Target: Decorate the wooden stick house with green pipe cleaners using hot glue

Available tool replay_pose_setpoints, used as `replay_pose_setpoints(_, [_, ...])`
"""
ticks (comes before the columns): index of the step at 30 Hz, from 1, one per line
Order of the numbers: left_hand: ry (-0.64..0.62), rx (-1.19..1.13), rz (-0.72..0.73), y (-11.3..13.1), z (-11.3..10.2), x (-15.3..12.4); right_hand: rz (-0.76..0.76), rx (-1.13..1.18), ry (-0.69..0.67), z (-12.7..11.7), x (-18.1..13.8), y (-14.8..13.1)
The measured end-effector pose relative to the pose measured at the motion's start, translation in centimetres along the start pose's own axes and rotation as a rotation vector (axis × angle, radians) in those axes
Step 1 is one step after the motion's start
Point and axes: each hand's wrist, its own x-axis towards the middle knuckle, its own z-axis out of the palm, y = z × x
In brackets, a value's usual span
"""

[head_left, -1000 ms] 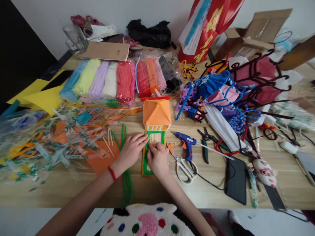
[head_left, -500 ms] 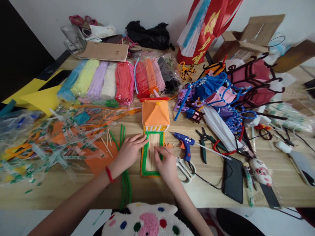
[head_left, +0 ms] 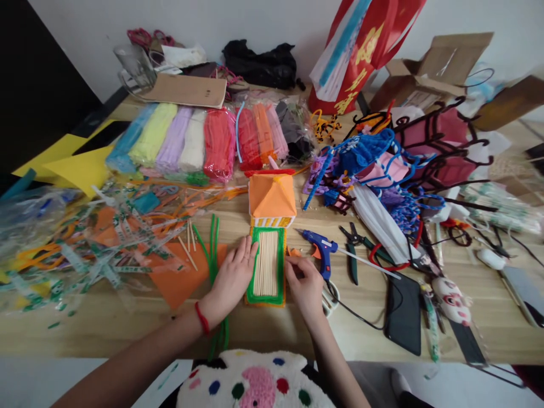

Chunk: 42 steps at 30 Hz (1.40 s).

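Observation:
A small model house with an orange pointed paper roof stands at the table's middle. Joined to its near side is a flat panel of pale thin wooden sticks laid side by side, bordered by green pipe cleaner with an orange outer edge. My left hand lies along the panel's left border, fingers stretched out, fingertips at the green strip. At the right border is my right hand, fingers bent, thumb apart from them, nothing visible in it; its fingertips are close to the panel's edge.
Right of the panel lie a blue glue gun, white-handled scissors, green-handled pliers and a black phone. Green pipe cleaners, orange paper and plastic scraps are at left. Bagged pipe cleaners lie behind.
My right hand has moved off the sticks to the panel's right edge, uncovering them. My left hand has shifted slightly right and lies flatter on the left border.

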Motion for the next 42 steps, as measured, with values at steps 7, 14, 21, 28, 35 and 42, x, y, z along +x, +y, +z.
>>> replay_pose_setpoints(7, [0.073,-0.107,-0.002,-0.9,-0.8,-0.9,0.000,-0.003,-0.016,-0.2,0.0,0.2])
replay_pose_setpoints(14, [0.213,-0.272,-0.076,-1.8,-0.8,-0.9,-0.031,-0.027,-0.017,-0.3,0.0,0.1])
replay_pose_setpoints(21, [0.227,-0.398,-0.266,-2.8,-0.8,-0.5,-0.171,-0.189,-0.217,2.3,0.5,-1.8])
replay_pose_setpoints(28, [0.305,-0.364,-0.423,-4.4,-0.2,-1.4,-0.346,-0.538,-0.355,4.6,1.5,-2.4])
replay_pose_setpoints(35, [0.248,-0.121,-0.581,-6.2,-0.2,-1.3,-0.315,-0.576,-0.317,5.7,1.5,-2.2])
replay_pose_setpoints(42, [0.140,-0.166,-0.651,-7.4,-0.2,0.4,-0.252,-0.339,-0.174,1.7,1.4,-2.7])
